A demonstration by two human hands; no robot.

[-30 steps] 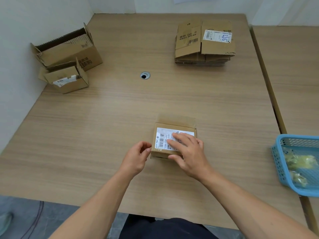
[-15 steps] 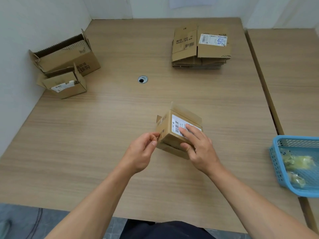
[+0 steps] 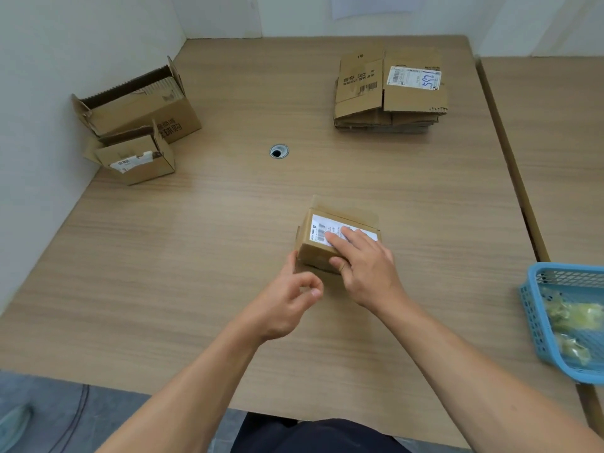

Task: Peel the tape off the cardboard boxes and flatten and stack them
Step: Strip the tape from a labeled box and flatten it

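A small cardboard box (image 3: 318, 248) with a white shipping label lies in the middle of the wooden table (image 3: 196, 256). My right hand (image 3: 362, 266) rests on its top, fingers over the label and thumb on the near side, holding it. My left hand (image 3: 287, 302) is just below the box's near left corner, thumb and forefinger pinched together; whether tape is between them I cannot tell. A stack of flattened boxes (image 3: 389, 89) lies at the far right. Two opened boxes, a large one (image 3: 137, 106) and a small one (image 3: 137, 158), stand at the far left by the wall.
A blue plastic basket (image 3: 536, 322) holding crumpled tape sits at the table's right edge. A round cable hole (image 3: 278, 152) is in the tabletop beyond the box. A wall runs along the left side. A second table (image 3: 555, 158) adjoins on the right.
The box was tilted up on its edge half a second ago and now lies lower on the table. My left hand has pulled back from the box's left side toward me.
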